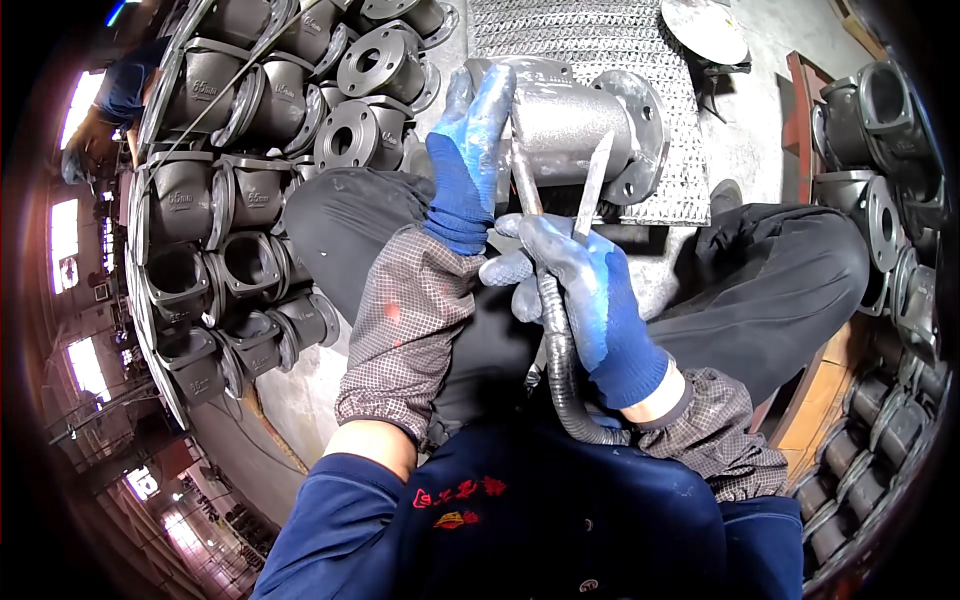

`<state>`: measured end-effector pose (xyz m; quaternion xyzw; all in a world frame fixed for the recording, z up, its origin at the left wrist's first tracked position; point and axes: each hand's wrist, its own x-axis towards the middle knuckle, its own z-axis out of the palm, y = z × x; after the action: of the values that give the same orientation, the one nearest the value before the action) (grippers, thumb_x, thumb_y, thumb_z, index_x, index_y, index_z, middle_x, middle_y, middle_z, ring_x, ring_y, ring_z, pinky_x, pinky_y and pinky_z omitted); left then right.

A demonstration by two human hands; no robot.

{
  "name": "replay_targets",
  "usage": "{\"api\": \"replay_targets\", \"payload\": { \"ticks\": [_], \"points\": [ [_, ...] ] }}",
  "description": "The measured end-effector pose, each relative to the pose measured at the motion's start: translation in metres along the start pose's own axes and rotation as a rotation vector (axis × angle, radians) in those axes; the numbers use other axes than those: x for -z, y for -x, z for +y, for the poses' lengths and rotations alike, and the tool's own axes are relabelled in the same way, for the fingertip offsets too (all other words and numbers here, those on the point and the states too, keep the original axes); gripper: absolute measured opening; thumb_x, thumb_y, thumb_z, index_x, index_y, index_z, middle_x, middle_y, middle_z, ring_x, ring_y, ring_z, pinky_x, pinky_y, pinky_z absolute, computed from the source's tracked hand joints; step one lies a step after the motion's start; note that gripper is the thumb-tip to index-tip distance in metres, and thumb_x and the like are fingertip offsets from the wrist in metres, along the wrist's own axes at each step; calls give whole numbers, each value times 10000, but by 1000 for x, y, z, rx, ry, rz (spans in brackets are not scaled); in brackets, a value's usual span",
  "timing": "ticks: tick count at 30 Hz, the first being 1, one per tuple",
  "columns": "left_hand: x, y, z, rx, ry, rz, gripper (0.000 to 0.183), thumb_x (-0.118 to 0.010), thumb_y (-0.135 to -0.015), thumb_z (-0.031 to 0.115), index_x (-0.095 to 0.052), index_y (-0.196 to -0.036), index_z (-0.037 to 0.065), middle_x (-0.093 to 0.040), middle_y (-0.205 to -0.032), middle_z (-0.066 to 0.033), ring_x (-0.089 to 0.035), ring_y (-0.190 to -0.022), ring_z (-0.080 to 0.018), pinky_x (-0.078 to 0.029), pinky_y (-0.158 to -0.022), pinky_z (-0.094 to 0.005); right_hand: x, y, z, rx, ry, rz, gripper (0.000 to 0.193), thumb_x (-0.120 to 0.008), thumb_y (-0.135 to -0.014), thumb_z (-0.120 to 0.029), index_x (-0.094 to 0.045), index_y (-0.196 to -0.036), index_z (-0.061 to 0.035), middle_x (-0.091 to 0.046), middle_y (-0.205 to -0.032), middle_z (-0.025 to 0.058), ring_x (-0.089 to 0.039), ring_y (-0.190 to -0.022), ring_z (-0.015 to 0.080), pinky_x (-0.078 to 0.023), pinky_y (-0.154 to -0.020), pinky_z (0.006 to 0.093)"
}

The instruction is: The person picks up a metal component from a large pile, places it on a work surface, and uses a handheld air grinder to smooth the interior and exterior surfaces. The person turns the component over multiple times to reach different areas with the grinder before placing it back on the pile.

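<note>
The grey casting (575,120) lies on its side on the bench (600,40), presumably for easy reach; the left hand (470,150), straight-fingered and gripping nothing, is at its left end, perhaps steadying it; the right hand (580,275) holds a hose-fed rod (525,185) and pointed blade (597,170), likely keeping both handy
</note>
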<state>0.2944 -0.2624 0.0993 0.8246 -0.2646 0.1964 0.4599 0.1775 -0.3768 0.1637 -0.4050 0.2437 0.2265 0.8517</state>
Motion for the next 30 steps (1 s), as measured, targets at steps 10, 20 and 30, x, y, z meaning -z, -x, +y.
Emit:
{"api": "replay_targets", "payload": {
  "ticks": [10, 20, 30],
  "points": [
    [-7, -1, -12, -75, 139, 53, 350, -447, -960, 160, -499, -1210, -81, -574, -1171, -120, -571, -1043, -169, -456, -888, -251, 0, -10, 11, 65, -83, 16, 369, -544, -906, -272, -556, -1103, 40, -656, -762, 116, -526, -482, 96, -409, -446, 204],
    [7, -11, -15, -58, -134, -55, 344, -461, -925, 61, -480, -1258, -26, -554, -1212, -163, -556, -1103, -229, -429, -972, -307, 16, -20, -7, 142, -92, 116, 252, -507, -902, -121, -578, -1121, -18, -664, -772, 101, -522, -488, 82, -407, -446, 187],
    [7, -41, -5, 860, 844, 150, 417, -473, -940, 309, -501, -1258, 40, -558, -1174, -65, -531, -1087, -154, -434, -940, -299, 111, -43, -104, 921, 685, 209, 285, -503, -876, -110, -560, -1102, 56, -672, -895, 177, -655, -699, 176, -525, -610, 246]
  ]
}}
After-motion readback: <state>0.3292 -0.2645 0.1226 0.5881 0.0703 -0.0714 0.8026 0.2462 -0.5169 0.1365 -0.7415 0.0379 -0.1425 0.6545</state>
